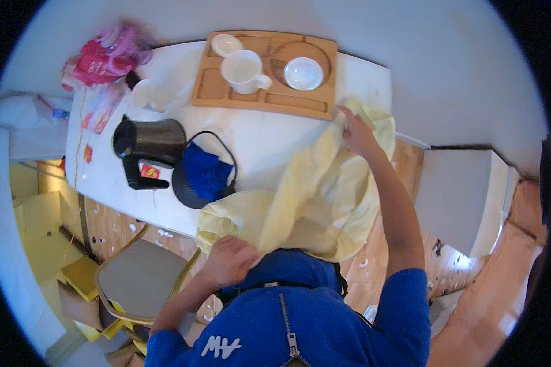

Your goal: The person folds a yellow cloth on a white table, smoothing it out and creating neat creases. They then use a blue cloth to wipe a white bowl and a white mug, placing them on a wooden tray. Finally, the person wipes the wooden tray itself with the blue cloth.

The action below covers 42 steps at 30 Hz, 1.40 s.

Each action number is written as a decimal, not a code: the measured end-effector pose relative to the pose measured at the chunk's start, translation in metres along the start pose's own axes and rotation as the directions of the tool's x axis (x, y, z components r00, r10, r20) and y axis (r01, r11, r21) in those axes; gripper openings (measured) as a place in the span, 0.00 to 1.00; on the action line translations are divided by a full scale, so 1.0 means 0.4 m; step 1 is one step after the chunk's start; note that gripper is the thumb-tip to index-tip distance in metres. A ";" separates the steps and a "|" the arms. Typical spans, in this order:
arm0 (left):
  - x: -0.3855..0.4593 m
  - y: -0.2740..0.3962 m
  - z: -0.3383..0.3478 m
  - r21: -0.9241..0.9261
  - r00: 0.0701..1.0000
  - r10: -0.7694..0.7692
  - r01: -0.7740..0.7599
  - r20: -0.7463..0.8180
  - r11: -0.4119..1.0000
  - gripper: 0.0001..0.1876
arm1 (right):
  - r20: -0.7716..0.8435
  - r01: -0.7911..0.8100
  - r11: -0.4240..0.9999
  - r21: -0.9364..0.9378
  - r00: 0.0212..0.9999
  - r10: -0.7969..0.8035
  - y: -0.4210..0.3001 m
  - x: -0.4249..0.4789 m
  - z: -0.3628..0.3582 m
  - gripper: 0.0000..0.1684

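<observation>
A pale yellow cloth [303,197] hangs over the near right edge of the white table, in front of my body. My right hand [362,134] grips its far end beside the wooden tray's corner, with the index finger stretched out. Low at the cloth's near left side, my left hand [232,260] is closed on the edge; its fingers are blurred. One long fold runs between the two hands. The wooden compartment tray [296,104] carries a white mug [242,71], a white lid or small dish [227,45] and a shiny round bowl [303,73].
On the white table [261,137] a dark electric kettle [154,140] lies on its side. Near it, a blue cloth [206,169] covers part of a black kettle base [183,188]. Pink and red bags [103,57] sit far left. A grey-seated chair [140,280] stands below.
</observation>
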<state>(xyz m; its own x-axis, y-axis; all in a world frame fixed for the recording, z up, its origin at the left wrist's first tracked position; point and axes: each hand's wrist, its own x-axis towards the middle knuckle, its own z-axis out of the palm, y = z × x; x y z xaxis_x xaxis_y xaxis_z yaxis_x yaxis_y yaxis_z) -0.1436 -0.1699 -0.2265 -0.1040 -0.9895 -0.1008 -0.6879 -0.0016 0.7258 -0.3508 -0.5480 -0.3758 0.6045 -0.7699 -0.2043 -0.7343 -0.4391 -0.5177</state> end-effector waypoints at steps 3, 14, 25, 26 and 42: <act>0.004 0.035 -0.021 -0.039 0.999 0.040 -0.040 -0.005 0.998 0.05 | 0.008 0.030 0.999 0.023 1.000 -0.030 0.012 0.016 0.026 0.29; 0.020 -0.028 -0.011 -0.588 0.783 -0.527 0.266 -0.331 0.764 0.10 | -0.820 0.145 0.989 0.014 0.568 -0.072 -0.021 0.027 -0.067 0.18; 0.053 -0.215 0.020 -0.894 0.560 -0.791 0.183 -0.246 0.408 0.12 | -0.699 0.197 0.980 0.000 0.702 -0.141 -0.219 0.287 0.039 0.32; 0.042 -0.219 0.031 -0.864 0.526 -0.793 0.196 -0.307 0.464 0.11 | -0.730 0.219 0.976 -0.011 0.665 -0.158 -0.218 0.232 0.065 0.33; -0.061 -0.089 0.125 -0.613 0.720 -0.632 0.368 -0.287 0.699 0.19 | -0.001 -0.261 0.659 0.705 0.929 0.370 -0.269 -0.526 0.313 0.11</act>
<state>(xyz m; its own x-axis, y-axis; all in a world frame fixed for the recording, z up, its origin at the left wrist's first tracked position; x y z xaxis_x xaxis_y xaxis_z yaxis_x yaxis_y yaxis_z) -0.1524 -0.1384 -0.2839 0.5660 -0.7530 -0.3356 -0.0785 -0.4545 0.8873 -0.3601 -0.2807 -0.3811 0.2897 -0.8783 -0.3803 -0.4241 0.2385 -0.8737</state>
